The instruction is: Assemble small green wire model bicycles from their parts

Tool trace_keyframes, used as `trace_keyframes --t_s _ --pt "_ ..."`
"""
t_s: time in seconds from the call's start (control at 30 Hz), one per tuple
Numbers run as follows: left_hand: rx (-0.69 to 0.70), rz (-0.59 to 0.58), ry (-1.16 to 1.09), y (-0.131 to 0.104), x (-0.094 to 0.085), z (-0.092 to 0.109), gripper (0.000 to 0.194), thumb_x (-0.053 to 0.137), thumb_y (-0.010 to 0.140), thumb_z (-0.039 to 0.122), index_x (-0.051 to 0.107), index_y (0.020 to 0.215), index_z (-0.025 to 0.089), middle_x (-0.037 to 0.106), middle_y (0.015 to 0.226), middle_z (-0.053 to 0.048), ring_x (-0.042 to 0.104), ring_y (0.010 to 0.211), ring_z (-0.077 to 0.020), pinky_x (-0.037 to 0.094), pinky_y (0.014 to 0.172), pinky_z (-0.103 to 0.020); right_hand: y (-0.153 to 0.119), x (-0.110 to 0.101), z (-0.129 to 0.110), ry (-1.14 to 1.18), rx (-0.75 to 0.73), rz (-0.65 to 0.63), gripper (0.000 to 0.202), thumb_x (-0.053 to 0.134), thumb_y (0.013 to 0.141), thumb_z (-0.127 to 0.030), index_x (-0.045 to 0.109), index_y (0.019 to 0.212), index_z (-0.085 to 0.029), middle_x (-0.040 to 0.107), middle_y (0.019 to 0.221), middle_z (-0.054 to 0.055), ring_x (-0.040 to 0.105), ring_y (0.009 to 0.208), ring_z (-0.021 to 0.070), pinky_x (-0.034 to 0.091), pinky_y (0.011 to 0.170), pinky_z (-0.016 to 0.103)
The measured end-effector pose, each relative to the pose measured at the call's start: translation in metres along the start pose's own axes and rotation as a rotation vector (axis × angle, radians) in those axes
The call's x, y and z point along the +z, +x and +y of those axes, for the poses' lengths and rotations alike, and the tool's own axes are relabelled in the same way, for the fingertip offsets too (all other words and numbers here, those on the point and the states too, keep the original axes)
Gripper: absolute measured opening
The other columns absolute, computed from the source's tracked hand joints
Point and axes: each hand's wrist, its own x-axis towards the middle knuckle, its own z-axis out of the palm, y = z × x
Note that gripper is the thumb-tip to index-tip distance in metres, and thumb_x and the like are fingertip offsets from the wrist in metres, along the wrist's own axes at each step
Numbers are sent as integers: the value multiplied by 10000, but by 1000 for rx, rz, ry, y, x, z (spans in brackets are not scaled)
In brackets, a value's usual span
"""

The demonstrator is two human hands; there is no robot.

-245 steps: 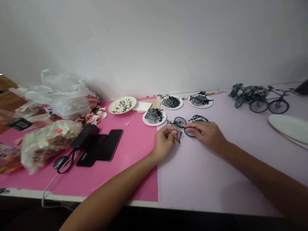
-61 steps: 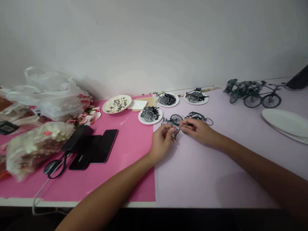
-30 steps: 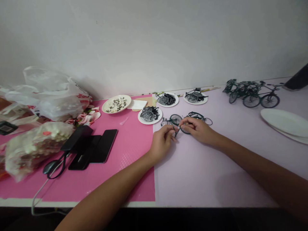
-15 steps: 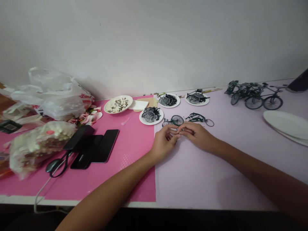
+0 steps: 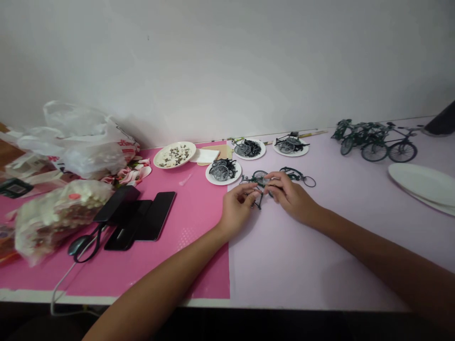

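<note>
My left hand (image 5: 239, 206) pinches a small dark bicycle part (image 5: 259, 202), which sticks out below its fingertips. Close on its right, my right hand (image 5: 289, 196) has its thumb and fingers pressed together around something too small to make out. Just behind my hands lies a dark green miniature bicycle piece with a wheel (image 5: 260, 177), partly covered by my fingers. Another green frame with a thin ring (image 5: 309, 181) lies behind my right hand. Three small white plates hold dark wheels and parts: one at the left (image 5: 223, 180), two farther back (image 5: 263, 150) (image 5: 306, 148).
Assembled miniature bicycles (image 5: 375, 142) stand at the back right, near white oval plates (image 5: 426, 182). A bowl of small pieces (image 5: 174, 163) sits back left. Phones (image 5: 155, 215), a cabled black device (image 5: 117, 203) and plastic bags (image 5: 85, 147) occupy the left side.
My hands have moved slightly apart at the fingertips. The dark part below my left fingers now shows, and more of the green piece behind is covered by my right hand.
</note>
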Motion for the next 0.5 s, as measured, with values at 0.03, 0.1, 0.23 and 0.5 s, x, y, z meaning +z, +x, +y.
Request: trace_keyframes --t_s 0.03,0.1,0.23,0.5 --pt "-13 6 -12 0 0 1 294 773 858 297 767 1096 124 800 959 -104 631 616 -118 540 621 -255 1 0 1 18 3 22 226 493 1047 -326 524 1255 -244 792 986 69 719 729 222 558 689 349" --pt "-26 13 -32 0 0 2 260 780 851 300 779 1040 120 799 946 -107 648 624 -125 544 624 -260 1 -2 2 29 -10 74 150 543 1023 -298 593 1156 -248 804 994 64 736 747 217 568 685 336" --pt "-14 8 -39 0 0 3 189 780 846 285 776 940 121 796 916 -98 633 587 -105 535 623 -252 2 -5 -1 -56 -158 146 83 619 997 -261 698 1012 -239 795 927 48 728 768 208 552 664 309" --pt "-6 3 -59 1 1 2 186 781 829 297 746 893 126 788 902 -86 633 571 -106 537 607 -254 4 -3 -4 -143 -355 201 75 648 1016 -247 717 994 -228 763 880 46 678 727 191 533 645 316"
